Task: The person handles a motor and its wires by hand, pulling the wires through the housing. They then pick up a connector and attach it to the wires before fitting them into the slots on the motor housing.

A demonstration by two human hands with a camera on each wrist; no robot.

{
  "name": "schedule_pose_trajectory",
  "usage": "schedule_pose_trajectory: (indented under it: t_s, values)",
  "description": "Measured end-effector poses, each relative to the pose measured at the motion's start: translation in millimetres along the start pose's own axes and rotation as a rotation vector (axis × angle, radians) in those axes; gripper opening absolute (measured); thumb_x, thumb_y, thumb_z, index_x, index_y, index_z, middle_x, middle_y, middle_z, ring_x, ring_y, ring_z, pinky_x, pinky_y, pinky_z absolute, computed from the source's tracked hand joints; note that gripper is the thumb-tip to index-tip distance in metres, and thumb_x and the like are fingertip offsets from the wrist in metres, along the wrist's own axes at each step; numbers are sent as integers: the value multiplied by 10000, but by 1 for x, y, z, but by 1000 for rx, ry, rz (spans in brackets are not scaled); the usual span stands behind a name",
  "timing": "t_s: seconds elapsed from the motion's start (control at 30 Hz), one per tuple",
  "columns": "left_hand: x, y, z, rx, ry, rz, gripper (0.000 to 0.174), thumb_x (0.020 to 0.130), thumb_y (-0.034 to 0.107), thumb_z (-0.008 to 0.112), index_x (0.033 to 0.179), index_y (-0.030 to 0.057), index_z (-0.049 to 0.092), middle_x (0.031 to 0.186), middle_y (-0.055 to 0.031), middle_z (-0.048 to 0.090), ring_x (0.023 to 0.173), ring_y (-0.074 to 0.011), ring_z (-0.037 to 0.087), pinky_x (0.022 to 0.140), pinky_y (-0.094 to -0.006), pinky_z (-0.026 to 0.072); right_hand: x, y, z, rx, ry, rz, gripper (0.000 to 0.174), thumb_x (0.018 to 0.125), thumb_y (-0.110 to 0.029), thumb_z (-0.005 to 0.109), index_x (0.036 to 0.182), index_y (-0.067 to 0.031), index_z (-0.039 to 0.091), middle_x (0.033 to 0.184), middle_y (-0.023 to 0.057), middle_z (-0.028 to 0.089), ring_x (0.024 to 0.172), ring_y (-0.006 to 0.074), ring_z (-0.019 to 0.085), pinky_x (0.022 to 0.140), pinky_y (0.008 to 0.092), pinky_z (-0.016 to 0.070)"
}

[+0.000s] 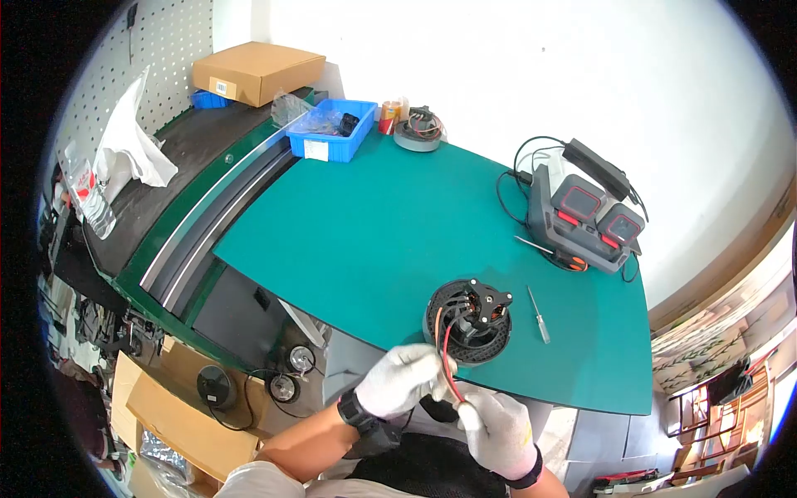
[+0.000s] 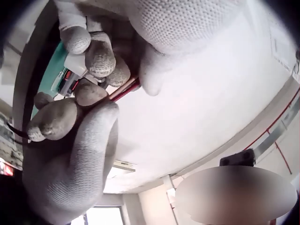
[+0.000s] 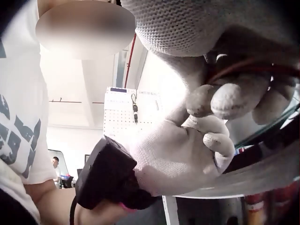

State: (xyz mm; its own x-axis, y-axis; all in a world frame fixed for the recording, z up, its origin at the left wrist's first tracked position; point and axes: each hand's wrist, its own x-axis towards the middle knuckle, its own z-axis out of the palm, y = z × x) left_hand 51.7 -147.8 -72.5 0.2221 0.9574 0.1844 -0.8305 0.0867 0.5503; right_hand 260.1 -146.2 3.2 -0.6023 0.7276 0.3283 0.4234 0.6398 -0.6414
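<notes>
A black round motor assembly point(image 1: 467, 322) with a smaller three-armed part on top sits near the front edge of the green table. From it, a red wire point(image 1: 446, 353) and a paler orange one run toward my gloved hands. My left hand point(image 1: 404, 382) pinches the wires in front of the assembly. Just to the right, my right hand point(image 1: 501, 433) grips them lower down, toward their ends. Up close in the left wrist view, the red wire point(image 2: 125, 92) spans the short gap between both hands' fingertips. The wire ends are hidden in the right glove.
A thin screwdriver point(image 1: 540, 315) lies right of the assembly. Behind it stands a grey charging station point(image 1: 573, 217) with cables. At the back are a blue bin point(image 1: 332, 149), an orange can point(image 1: 389, 118) and a second motor point(image 1: 418, 133). An open carton point(image 1: 178, 415) stands below left.
</notes>
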Motion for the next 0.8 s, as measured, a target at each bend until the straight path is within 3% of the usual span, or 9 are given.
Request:
schedule_pose_trajectory:
  t_s: [0.07, 0.13, 0.17, 0.37, 0.43, 0.47, 0.53, 0.67, 0.8]
  values:
    - [5, -2, -11, -81, 9, -13, 355, 1093, 262, 626, 1214, -65, 692, 1021, -151, 768, 791, -197, 724, 751, -321, 591, 3, -6, -8, -35, 6, 38, 85, 919, -67, 723, 981, -20, 688, 814, 170, 708, 752, 406, 696, 695, 489, 551]
    - [7, 8, 3, 89, 69, -47, 335, 1105, 231, 601, 1260, -58, 673, 1095, -170, 763, 804, -204, 736, 767, -326, 609, 9, -10, -16, -121, -11, -30, 61, 924, -73, 712, 931, -21, 683, 825, 178, 715, 755, 405, 701, 692, 491, 551]
    - [9, 8, 4, 29, 65, -42, 332, 1102, 204, 600, 1309, -53, 644, 1155, -179, 755, 820, -212, 754, 779, -325, 622, 10, -10, -18, -127, -16, -31, 61, 924, -73, 712, 931, -21, 683, 825, 178, 715, 755, 405, 701, 692, 491, 551]
    - [12, 16, 3, -166, 40, -98, 301, 1081, 127, 605, 1326, -47, 633, 1143, -174, 760, 841, -205, 764, 769, -319, 617, 13, -15, -23, -106, -87, -10, 134, 939, -75, 678, 1042, 3, 714, 870, 189, 732, 743, 405, 708, 696, 471, 560]
    - [13, 17, 1, -155, 21, -107, 295, 1070, 83, 593, 1332, -48, 635, 1137, -174, 762, 848, -210, 764, 777, -325, 614, 13, -19, -21, -44, -56, 69, 88, 914, -2, 640, 964, 25, 707, 732, 178, 687, 673, 354, 696, 642, 433, 535]
    - [13, 19, 2, -156, 19, -102, 295, 1070, 83, 593, 1332, -48, 635, 1137, -174, 762, 848, -210, 764, 777, -325, 614, 12, -18, -20, -47, -58, 64, 88, 914, -2, 640, 964, 25, 707, 732, 178, 687, 673, 354, 696, 642, 433, 535]
    - [12, 21, 4, -54, 49, -147, 350, 1056, 101, 648, 1379, -33, 633, 1163, -132, 750, 874, -162, 726, 791, -295, 598, 12, -16, -17, -34, -19, 36, 116, 916, 5, 616, 979, 23, 712, 739, 161, 693, 656, 322, 695, 634, 408, 536]
    - [11, 23, 8, 37, 84, -160, 364, 1039, 92, 663, 1383, -22, 641, 1153, -122, 755, 889, -157, 731, 813, -302, 609, 15, -17, -12, -85, 5, 25, 138, 920, 10, 600, 997, 17, 715, 786, 161, 709, 669, 321, 702, 636, 402, 540]
    - [10, 21, 14, 147, 145, -141, 354, 1025, 97, 677, 1363, -7, 670, 1156, -100, 760, 898, -141, 731, 826, -301, 612, 19, -23, -2, -145, 89, 71, 90, 927, -38, 652, 986, -1, 708, 828, 158, 711, 709, 338, 711, 654, 423, 551]
